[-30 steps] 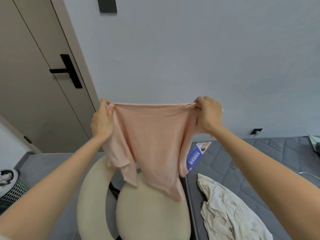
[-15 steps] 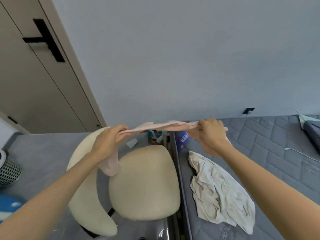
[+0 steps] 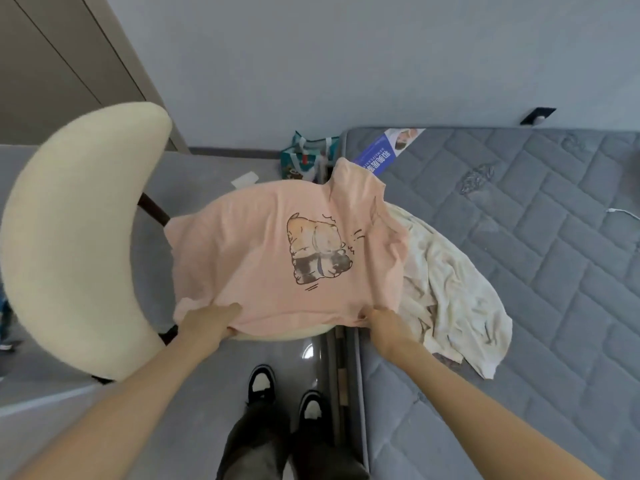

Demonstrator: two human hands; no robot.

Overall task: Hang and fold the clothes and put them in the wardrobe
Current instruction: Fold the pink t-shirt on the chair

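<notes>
A pink T-shirt [image 3: 263,251] with a cartoon print lies spread flat over the seat of a cream chair [image 3: 72,237], print side up. One sleeve reaches onto the mattress edge. My left hand [image 3: 207,325] grips the shirt's near edge on the left. My right hand [image 3: 386,323] grips the same edge on the right. A crumpled cream garment [image 3: 446,299] lies on the grey quilted mattress [image 3: 540,237], partly under the pink shirt's right side.
The chair's curved cream backrest stands to the left. A printed bag [image 3: 304,157] sits on the floor by the wall. A blue leaflet [image 3: 384,150] lies at the mattress's head. My feet in dark shoes [image 3: 287,393] stand between chair and bed. A door is at the upper left.
The pink shirt, held up in the air by both hands a second ago, has been swung down and laid flat over the chair seat. My view has tilted downward.
</notes>
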